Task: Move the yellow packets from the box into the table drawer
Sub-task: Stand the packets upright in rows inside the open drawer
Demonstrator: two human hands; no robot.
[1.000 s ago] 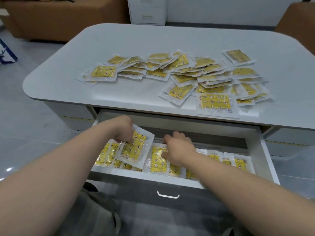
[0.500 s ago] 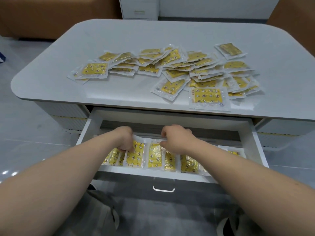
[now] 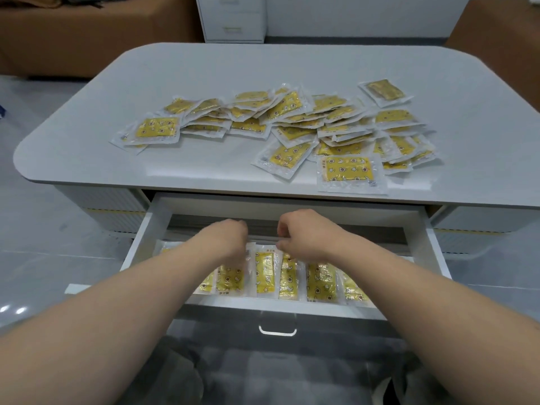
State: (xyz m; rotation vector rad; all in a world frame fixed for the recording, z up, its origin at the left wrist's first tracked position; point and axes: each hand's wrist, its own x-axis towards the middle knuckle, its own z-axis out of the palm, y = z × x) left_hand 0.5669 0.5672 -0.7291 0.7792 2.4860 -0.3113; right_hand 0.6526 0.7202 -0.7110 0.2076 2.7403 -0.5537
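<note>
We see the drawer pulled out from under the table, with a row of yellow packets standing on edge along its front wall. The left hand reaches into the drawer, fingers curled down over the top edge of one packet near the left of the row, grasping it. The right hand hovers just beside it with curled fingers at the packet tops; we cannot tell whether it pinches one. A loose pile lies on the tabletop, well apart from both hands. A metal handle sits on the drawer front.
</note>
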